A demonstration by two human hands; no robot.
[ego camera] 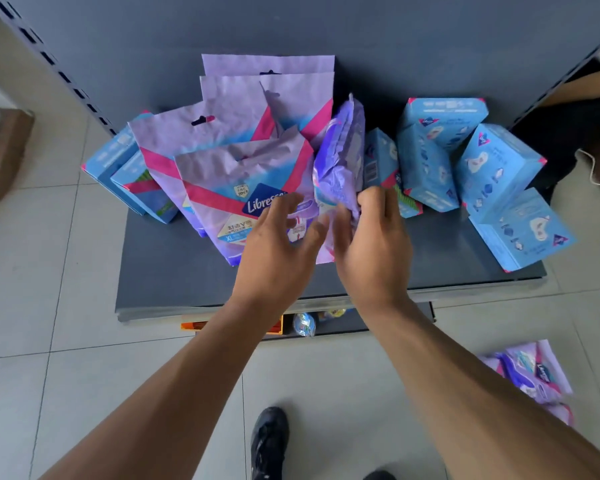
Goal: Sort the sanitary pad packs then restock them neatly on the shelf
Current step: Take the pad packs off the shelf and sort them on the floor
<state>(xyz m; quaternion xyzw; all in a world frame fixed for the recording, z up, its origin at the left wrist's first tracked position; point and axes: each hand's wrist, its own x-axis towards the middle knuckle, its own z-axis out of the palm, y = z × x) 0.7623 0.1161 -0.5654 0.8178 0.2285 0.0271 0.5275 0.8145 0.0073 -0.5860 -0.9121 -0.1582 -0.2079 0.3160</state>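
Two hands (326, 237): right pinches crinkled purple pack (340, 161), left spread wide beside it.

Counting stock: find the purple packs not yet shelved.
Purple packs lie on the floor at lower right of the head view, below the shelf.

Both hands (326, 237) on purple pack (340, 161)

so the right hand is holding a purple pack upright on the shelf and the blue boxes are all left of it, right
Not quite. In the head view the right hand does hold the purple pack upright on the shelf, but the blue boxes are on both sides, most of them to its right.
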